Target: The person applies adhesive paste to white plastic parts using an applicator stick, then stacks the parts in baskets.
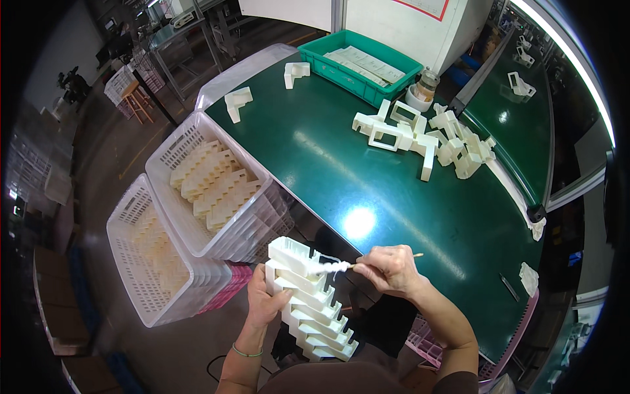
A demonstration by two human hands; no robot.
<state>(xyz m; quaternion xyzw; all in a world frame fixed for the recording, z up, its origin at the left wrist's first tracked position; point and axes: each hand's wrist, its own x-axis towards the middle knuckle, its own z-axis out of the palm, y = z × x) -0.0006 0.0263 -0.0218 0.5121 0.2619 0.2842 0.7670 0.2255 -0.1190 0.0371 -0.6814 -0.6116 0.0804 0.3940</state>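
My left hand [264, 297] grips a leaning stack of nested cream plastic housings [314, 314] over the near edge of the table, thumb across the side and fingers mostly hidden behind. Between the pinched fingers of my right hand [390, 269] is a thin wooden stick [419, 255]. A white, shaggy wrapping [331, 267] covers its far end, which meets the top housing [289, 253] of the stack. Whether that wrapping is cotton or thread I cannot tell.
Loose cream housings [403, 134] lie on the green table [315, 171]. A green bin [348, 77] of pale parts and a jar [426, 85] stand at the back. White crates [223, 243] of stacked housings are at left. A pen-like tool [508, 287] lies at right, near a conveyor belt [518, 125].
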